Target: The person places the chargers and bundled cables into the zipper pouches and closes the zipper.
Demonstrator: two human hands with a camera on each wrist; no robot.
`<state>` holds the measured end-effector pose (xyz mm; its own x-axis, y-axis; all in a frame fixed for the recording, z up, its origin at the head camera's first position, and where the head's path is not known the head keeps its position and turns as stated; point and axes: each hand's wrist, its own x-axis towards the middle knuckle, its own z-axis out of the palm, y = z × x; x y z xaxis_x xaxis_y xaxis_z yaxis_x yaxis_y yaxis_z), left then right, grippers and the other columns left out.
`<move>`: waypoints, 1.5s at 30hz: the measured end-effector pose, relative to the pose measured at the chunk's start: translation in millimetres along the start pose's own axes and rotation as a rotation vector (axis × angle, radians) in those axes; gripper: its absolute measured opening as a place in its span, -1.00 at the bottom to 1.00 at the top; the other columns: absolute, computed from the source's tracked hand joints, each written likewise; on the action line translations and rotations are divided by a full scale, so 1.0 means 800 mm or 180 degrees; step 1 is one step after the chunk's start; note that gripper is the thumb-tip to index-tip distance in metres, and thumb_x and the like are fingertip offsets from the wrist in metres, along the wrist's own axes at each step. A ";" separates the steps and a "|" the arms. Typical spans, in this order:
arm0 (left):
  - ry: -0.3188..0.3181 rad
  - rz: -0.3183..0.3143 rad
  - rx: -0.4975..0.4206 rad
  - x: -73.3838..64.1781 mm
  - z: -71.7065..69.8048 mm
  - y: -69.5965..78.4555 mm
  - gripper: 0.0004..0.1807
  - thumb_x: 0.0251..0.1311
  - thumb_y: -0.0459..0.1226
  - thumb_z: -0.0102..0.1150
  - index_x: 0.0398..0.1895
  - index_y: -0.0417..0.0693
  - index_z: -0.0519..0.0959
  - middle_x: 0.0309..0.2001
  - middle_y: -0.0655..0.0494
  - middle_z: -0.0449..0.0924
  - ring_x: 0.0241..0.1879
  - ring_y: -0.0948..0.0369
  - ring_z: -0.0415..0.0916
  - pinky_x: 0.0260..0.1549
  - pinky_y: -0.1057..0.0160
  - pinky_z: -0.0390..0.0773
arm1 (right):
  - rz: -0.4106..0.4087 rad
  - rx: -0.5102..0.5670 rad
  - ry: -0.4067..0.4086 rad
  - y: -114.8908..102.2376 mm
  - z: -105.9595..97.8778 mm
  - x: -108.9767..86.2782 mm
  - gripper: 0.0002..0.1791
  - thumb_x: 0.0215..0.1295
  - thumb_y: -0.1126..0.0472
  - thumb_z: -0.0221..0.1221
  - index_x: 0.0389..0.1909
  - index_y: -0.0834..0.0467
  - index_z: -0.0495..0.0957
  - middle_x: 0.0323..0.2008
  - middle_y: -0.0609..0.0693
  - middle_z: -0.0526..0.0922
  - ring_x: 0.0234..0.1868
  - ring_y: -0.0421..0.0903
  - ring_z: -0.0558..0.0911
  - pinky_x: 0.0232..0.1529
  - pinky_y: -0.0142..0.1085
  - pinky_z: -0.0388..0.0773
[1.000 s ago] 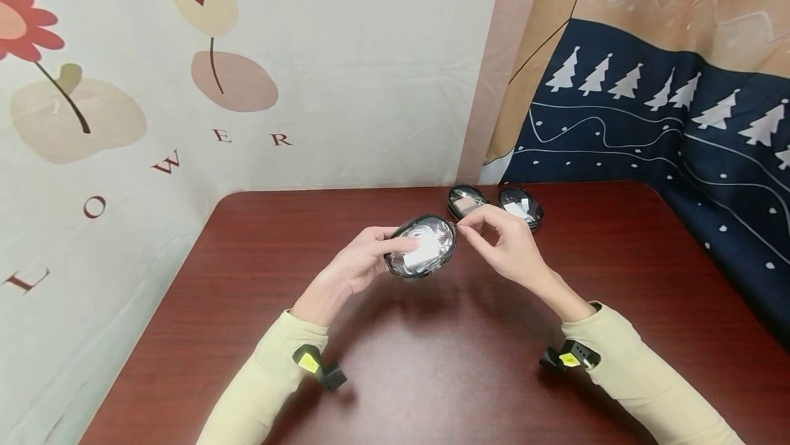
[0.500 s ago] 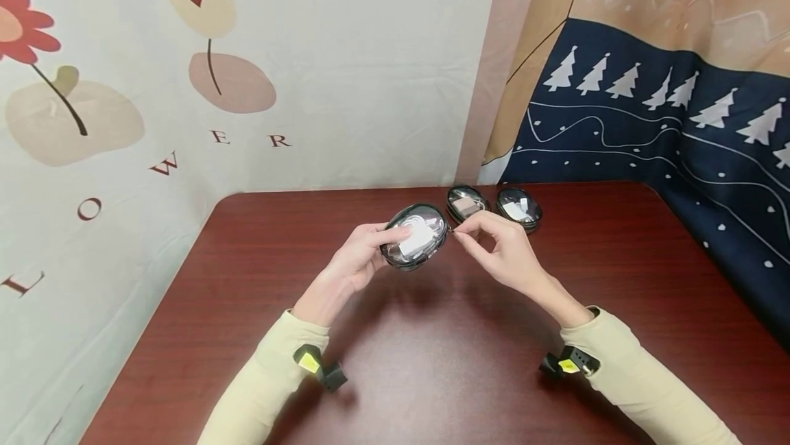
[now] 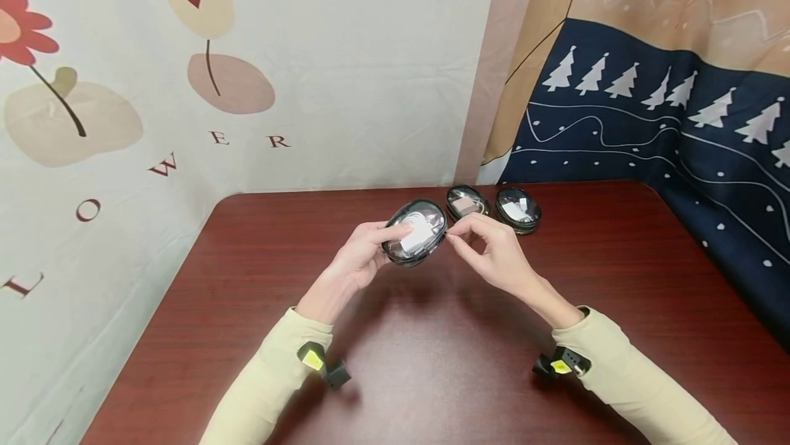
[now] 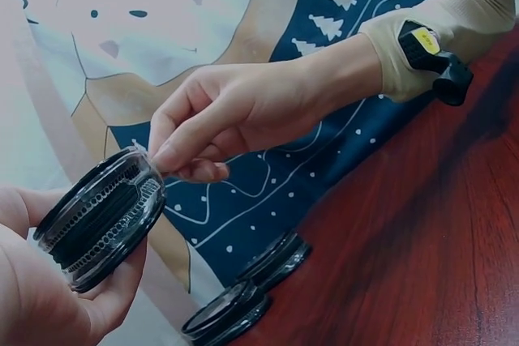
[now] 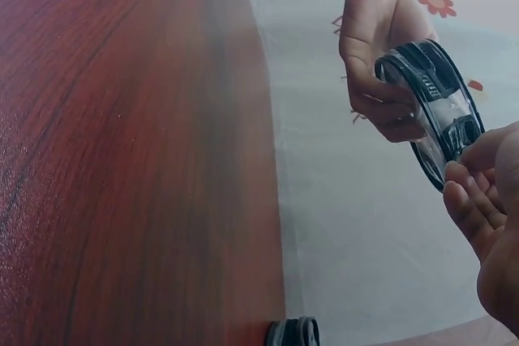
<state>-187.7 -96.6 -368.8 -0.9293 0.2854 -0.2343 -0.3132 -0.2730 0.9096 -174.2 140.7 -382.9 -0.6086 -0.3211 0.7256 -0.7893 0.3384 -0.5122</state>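
Note:
My left hand (image 3: 361, 253) holds an oval clear zip pouch (image 3: 428, 225) with black trim above the table, thumb pressed on its top face. A white coiled cable (image 3: 415, 220) and a white piece show through the clear cover. At the pouch's right edge, my right hand (image 3: 494, 253) pinches the zipper pull between thumb and index finger; the pull is mostly hidden by the fingertips. In the left wrist view, two rows of zipper teeth (image 4: 101, 200) stand apart along the pouch's side, with a dark band between them.
Two similar oval pouches lie at the table's back edge: one (image 3: 467, 202) just behind my right hand, the other (image 3: 518, 210) to its right. The dark red wooden table (image 3: 432, 363) meets a printed cloth backdrop (image 3: 370, 88) behind.
The pouch has risen slightly away from me and tilted, its side now showing more. My right fingertips have followed along its right edge and moved a little left, closer to it.

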 end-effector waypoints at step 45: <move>0.0469 0.0466 0.0095 0.039 0.028 -0.001 -0.60 0.38 -0.26 0.22 0.13 -0.34 0.45 -0.12 -0.01 0.58 -0.28 0.25 0.60 -0.18 0.30 0.61 | 0.1813 0.0676 -0.0052 0.021 0.018 0.055 -0.75 0.39 0.35 0.19 -0.01 0.41 0.53 -0.30 0.26 0.68 -0.56 -0.20 0.66 -0.43 -0.42 0.61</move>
<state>-212.1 -66.7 -369.5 -0.9837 0.1067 -0.1444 -0.1687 -0.2738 0.9469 -215.2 119.2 -366.4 -0.9398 -0.1556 0.3041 -0.3371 0.2778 -0.8996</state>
